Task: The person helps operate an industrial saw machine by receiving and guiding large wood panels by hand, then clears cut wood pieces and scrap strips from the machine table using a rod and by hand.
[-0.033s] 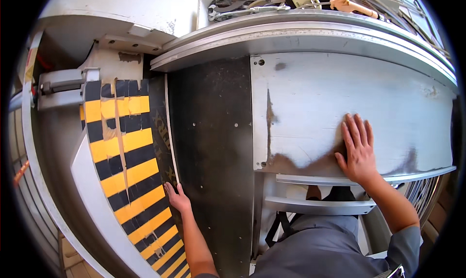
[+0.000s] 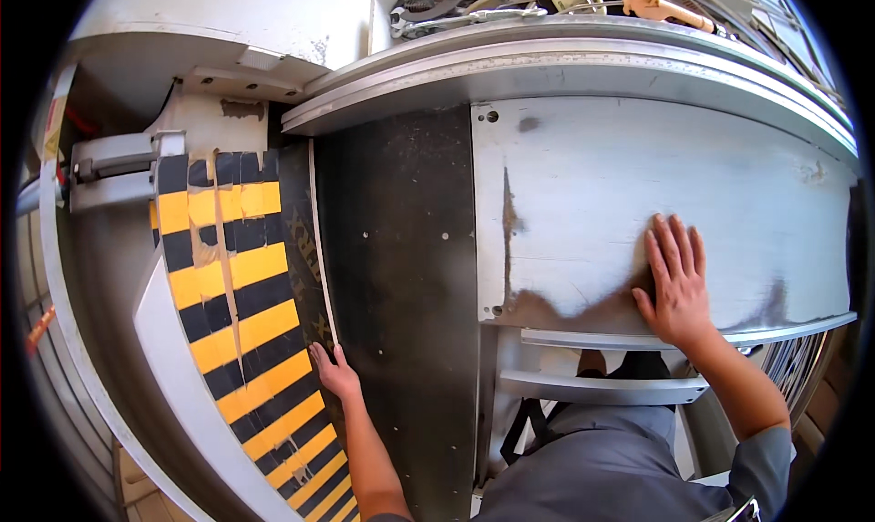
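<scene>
My left hand (image 2: 335,373) rests at the near end of a thin light strip (image 2: 321,249), thumb beside the strip. Its fingers stretch along the narrow dark surface with faint gold lettering, next to yellow-and-black hazard stripes (image 2: 255,322). The fingers and thumb are apart; I cannot see a grip on anything. To the right of the strip lies a wide dark panel (image 2: 401,240) with small pale spots. My right hand (image 2: 679,290) lies flat on a silvery metal table plate (image 2: 583,194), fingers extended, near its front edge. Nothing is in that hand.
Along the far side runs a long metal rail (image 2: 547,66). Behind it sit wrenches (image 2: 456,16) and a tool with an orange handle (image 2: 670,10). A white guard edge (image 2: 173,340) flanks the stripes. A metal bar (image 2: 602,387) crosses in front of my body.
</scene>
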The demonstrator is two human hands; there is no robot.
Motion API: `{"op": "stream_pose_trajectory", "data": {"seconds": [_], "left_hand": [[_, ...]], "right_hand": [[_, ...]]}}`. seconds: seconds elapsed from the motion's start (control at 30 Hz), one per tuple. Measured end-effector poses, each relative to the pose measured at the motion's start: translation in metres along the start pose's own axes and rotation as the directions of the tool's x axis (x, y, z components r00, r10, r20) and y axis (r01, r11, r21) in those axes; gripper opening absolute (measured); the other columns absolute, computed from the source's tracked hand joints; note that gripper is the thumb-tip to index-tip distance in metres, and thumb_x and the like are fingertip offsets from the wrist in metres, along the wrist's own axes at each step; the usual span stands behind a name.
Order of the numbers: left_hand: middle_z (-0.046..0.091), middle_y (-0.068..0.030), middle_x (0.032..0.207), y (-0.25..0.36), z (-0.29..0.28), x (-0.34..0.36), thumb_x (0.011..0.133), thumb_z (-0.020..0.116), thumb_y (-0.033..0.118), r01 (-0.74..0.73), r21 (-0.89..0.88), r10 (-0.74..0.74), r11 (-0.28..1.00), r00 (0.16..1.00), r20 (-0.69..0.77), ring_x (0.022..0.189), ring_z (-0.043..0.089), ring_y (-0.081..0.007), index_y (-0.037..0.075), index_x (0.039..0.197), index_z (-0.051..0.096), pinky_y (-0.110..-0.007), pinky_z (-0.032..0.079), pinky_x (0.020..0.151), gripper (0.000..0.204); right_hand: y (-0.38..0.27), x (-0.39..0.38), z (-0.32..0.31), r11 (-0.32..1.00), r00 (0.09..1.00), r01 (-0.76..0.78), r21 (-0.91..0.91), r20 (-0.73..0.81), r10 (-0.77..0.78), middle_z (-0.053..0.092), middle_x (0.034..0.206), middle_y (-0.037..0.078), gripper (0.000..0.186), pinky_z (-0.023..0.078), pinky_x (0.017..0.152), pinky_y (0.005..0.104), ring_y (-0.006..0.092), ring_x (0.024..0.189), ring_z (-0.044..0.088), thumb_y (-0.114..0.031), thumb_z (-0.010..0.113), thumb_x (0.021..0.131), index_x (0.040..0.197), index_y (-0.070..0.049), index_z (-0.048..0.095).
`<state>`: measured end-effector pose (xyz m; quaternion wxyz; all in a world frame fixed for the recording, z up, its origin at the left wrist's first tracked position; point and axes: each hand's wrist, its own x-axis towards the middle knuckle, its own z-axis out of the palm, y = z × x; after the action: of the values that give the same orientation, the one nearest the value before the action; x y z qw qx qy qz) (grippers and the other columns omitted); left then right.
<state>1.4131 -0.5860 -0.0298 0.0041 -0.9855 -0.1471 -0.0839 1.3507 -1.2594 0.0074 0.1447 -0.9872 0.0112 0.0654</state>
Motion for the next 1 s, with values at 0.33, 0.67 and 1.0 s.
{"op": "stream_pose_trajectory", "data": {"seconds": [0.33,0.67,1.0], "left_hand": [[0.047,-0.0222,0.161,0.019,-0.005,0.002,0.108,0.061,0.029,0.1,0.014,-0.1,0.995,0.995,0.016,0.151,0.044,-0.0377,-0.002,0.153,0.05,-0.044,0.034,0.126,0.056],[0.051,-0.0244,0.157,0.037,-0.032,0.004,0.108,0.06,0.037,0.29,-0.036,-0.285,0.956,0.952,0.109,0.143,0.051,-0.0419,0.0,0.154,0.05,-0.044,0.041,0.118,0.06],[0.051,-0.0245,0.157,0.005,-0.017,0.008,0.109,0.054,0.046,0.299,-0.05,-0.291,0.953,0.948,0.132,0.142,0.049,-0.0439,-0.001,0.154,0.048,-0.044,0.04,0.118,0.065]], "right_hand": [[-0.003,0.002,-0.004,0.998,0.999,0.033,-0.045,0.006,-0.033,0.027,0.17,0.022,0.093,0.011,0.13,0.0608,0.0439,0.16,0.019,-0.026,0.077,0.083,0.159,0.003,0.034],[-0.012,-0.005,-0.008,0.996,0.998,0.044,-0.079,-0.04,-0.047,0.025,0.171,0.023,0.09,0.01,0.13,0.0602,0.0442,0.16,0.018,-0.027,0.075,0.086,0.159,0.004,0.032],[-0.018,-0.01,-0.01,0.993,1.0,0.029,-0.114,-0.008,-0.03,0.021,0.173,0.022,0.088,0.006,0.131,0.0575,0.0428,0.161,0.013,-0.032,0.069,0.092,0.16,0.006,0.03]]}}
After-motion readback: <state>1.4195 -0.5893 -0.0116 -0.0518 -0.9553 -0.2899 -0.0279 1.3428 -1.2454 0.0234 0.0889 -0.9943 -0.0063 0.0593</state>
